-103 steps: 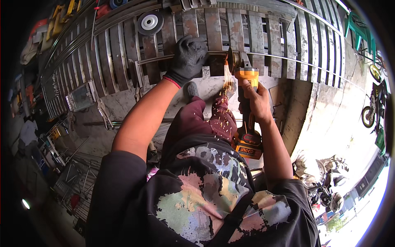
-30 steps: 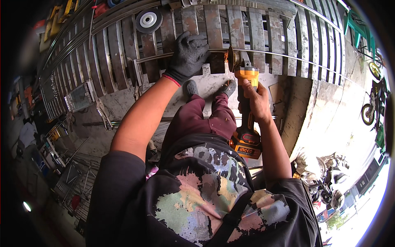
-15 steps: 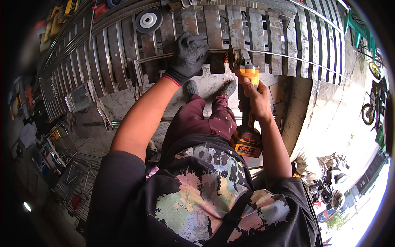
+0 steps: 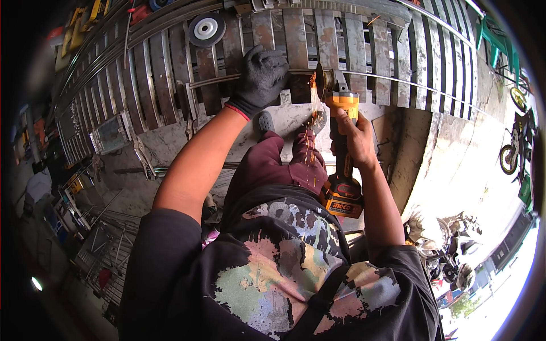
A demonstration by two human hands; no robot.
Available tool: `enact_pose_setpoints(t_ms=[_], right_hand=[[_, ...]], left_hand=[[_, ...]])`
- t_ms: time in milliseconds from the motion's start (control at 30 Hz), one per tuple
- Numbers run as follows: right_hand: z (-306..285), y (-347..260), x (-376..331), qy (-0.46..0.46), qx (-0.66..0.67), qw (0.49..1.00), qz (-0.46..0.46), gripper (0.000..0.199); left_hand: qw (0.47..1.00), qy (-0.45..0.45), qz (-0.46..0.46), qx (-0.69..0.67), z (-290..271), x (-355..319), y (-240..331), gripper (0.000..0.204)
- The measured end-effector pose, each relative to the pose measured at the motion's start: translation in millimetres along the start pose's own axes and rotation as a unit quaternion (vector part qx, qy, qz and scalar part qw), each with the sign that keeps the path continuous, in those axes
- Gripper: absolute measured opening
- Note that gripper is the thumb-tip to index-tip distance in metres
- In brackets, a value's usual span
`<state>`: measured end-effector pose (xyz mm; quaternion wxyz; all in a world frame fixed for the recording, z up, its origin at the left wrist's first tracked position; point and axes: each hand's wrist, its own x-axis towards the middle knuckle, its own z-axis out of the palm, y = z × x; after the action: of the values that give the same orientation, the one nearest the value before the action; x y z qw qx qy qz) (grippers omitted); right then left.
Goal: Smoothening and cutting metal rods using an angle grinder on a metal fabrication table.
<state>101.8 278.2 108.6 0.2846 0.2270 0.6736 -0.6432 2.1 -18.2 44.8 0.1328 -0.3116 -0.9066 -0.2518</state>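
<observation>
My bare right hand [image 4: 358, 139] grips a yellow and black cordless angle grinder [image 4: 343, 106] by its body, battery end toward me. Its disc [image 4: 321, 80] stands on edge against a thin metal rod [image 4: 216, 79] that runs crosswise over the slatted metal bench. Orange sparks [image 4: 313, 96] spray from the contact down toward my trouser leg and shoe. Just left of the disc, my left hand [image 4: 261, 77], in a dark grey work glove, is closed over the rod, its fingers hiding that stretch.
A round abrasive disc with a white centre [image 4: 206, 28] lies on the bench slats [image 4: 296, 34] beyond my left hand. Locking clamps [image 4: 142, 158] hang at the bench's near left edge. My shoes [image 4: 263, 121] are below. At the right are a motorbike [image 4: 512, 142] and a green chair [image 4: 493, 40].
The spark stream has grown brighter and longer, reaching farther down over my trouser leg. Both hands and the grinder stay almost in place.
</observation>
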Motion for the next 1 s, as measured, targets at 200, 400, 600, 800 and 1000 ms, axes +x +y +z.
enact_pose_setpoints(t_ms=[200, 400, 600, 800, 1000], right_hand=[[2, -2, 2, -0.009, -0.013, 1.000, 0.020, 0.041], [0, -15, -12, -0.025, 0.093, 0.994, 0.052, 0.038], [-15, -15, -24, -0.046, 0.125, 0.991, -0.006, 0.039], [-31, -26, -51, -0.016, 0.104, 0.993, -0.044, 0.036], [-54, -55, -92, 0.046, 0.039, 0.993, -0.106, 0.034]], left_hand=[[1.000, 0.000, -0.020, -0.007, 2, 0, 0, 0.030], [1.000, 0.012, -0.022, 0.004, 3, -2, 1, 0.023], [0.999, 0.036, -0.038, -0.001, 7, 0, -3, 0.018], [0.997, 0.011, -0.057, 0.044, -2, 14, 7, 0.020], [0.996, 0.068, -0.046, -0.038, 0, 16, -3, 0.011]])
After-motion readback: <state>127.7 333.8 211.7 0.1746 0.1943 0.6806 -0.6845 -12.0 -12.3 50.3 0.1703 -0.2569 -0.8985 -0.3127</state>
